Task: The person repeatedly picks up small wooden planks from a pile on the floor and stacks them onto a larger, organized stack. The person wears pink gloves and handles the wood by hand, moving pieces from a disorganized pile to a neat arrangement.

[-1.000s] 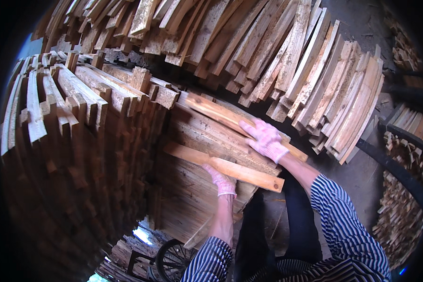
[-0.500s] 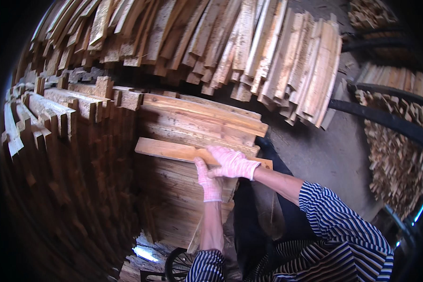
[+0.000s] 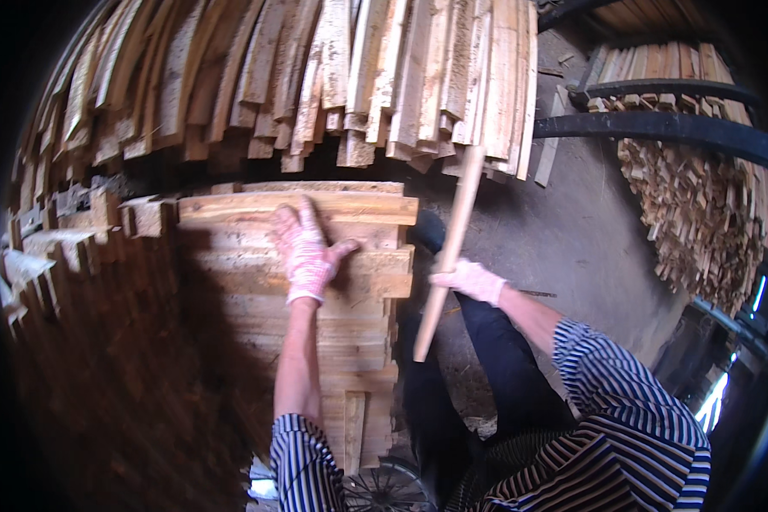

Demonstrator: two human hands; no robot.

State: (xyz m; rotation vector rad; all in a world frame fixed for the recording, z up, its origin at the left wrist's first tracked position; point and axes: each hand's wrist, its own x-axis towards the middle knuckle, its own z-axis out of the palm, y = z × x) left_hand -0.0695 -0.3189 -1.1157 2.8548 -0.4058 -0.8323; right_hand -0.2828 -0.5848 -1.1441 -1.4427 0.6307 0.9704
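Note:
My right hand, in a pink-and-white knit glove, is closed round a narrow wooden slat. The slat stands slantwise over my legs, its far end up by the boards at the back. My left hand, gloved the same way, is spread with fingers apart over the pile of boards in front of me. Its fingertips reach a long board at the far side of that pile. Whether the palm presses on the wood or hovers just above, I cannot tell.
A large stack of slats runs along the back. Upright boards crowd the left, partly in shadow. Dark curved bars cross at the right before another slat stack. A spoked wheel shows at the bottom.
Both hands were together on a board over the pile. Now my right hand has swung right with a slat, and my left has moved left and farther away, opening out. The view has shifted too.

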